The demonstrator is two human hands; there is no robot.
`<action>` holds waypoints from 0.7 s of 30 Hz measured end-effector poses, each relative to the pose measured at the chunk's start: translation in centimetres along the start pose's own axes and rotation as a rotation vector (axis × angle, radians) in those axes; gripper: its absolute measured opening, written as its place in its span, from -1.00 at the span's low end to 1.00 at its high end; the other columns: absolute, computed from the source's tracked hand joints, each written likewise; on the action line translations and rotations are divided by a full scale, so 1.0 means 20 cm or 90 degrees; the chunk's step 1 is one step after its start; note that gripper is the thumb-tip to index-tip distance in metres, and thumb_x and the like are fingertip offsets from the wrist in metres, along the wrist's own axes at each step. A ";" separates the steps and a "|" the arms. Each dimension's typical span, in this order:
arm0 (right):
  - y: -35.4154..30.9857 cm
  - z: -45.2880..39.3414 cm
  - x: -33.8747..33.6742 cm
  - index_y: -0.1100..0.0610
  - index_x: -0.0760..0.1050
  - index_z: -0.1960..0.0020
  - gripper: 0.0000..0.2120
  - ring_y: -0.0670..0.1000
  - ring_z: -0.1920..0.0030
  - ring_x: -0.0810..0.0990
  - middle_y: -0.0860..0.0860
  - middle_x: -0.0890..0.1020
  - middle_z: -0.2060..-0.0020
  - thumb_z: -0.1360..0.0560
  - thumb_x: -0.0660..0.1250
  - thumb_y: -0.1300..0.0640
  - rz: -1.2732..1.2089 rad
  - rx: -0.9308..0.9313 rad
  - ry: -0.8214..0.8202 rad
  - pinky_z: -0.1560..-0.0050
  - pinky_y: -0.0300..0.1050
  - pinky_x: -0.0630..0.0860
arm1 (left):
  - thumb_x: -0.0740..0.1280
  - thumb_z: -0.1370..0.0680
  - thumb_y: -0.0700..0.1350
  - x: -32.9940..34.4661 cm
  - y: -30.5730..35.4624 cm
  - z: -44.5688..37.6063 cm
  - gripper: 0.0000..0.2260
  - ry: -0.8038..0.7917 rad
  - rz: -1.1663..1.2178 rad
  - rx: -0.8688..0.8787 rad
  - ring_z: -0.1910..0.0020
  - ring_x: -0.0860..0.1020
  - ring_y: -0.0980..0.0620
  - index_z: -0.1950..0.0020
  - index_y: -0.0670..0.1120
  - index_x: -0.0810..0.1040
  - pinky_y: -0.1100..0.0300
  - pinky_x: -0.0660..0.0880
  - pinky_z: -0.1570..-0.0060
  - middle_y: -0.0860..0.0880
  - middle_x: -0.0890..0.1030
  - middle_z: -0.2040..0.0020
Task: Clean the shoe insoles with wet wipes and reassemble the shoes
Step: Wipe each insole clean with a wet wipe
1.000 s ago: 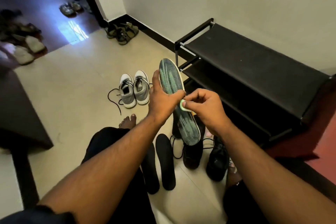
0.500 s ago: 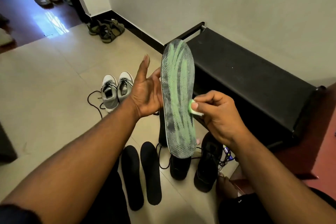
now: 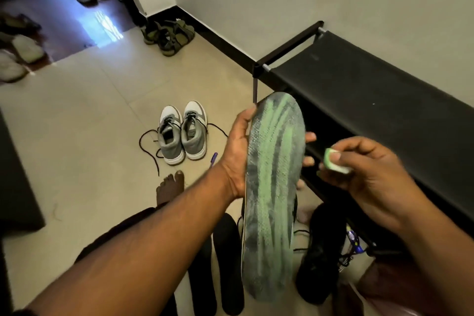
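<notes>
A grey insole streaked with green (image 3: 272, 195) stands upright in front of me, underside toward the camera. My left hand (image 3: 237, 154) grips it from behind, thumb on its left edge and fingertips showing past its right edge. My right hand (image 3: 369, 174) pinches a small folded white-green wet wipe (image 3: 333, 161), held a little to the right of the insole, apart from it. Two black insoles (image 3: 227, 264) lie side by side on the floor below. A black shoe (image 3: 320, 251) sits to their right, a second one mostly hidden behind the held insole.
A pair of grey-white sneakers (image 3: 182, 133) with loose black laces stands on the tiled floor. A black shoe rack (image 3: 372, 90) fills the right side against the wall. Green sandals (image 3: 169, 36) lie by the doorway. My bare foot (image 3: 170, 187) rests near the sneakers.
My left hand went from a flat open support to gripping the insole's edges. My right hand drew the wipe off the insole and away to the right. The view shifted slightly.
</notes>
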State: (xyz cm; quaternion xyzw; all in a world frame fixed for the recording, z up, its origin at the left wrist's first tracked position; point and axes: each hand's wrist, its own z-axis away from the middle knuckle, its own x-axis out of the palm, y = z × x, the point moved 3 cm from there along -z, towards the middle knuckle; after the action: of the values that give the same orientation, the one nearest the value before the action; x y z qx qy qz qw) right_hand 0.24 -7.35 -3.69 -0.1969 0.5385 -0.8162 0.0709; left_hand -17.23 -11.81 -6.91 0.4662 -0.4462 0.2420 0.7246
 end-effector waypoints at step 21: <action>-0.12 -0.01 -0.12 0.24 0.65 0.11 -0.73 0.08 0.02 0.62 0.03 0.65 0.09 -0.31 0.40 0.53 0.587 -0.625 0.089 -0.02 0.04 0.53 | 0.03 -0.55 0.42 0.04 -0.24 -0.17 -0.27 0.097 -0.148 -0.221 -0.02 0.60 -0.23 -0.42 -0.11 0.45 -0.14 0.60 0.08 -0.23 0.57 -0.21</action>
State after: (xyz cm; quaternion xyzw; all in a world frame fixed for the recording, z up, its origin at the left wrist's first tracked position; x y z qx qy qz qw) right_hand 2.49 -5.43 -2.16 0.0970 0.8791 -0.3742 0.2790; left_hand -11.70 -10.96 -8.89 0.3631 -0.3684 0.1111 0.8486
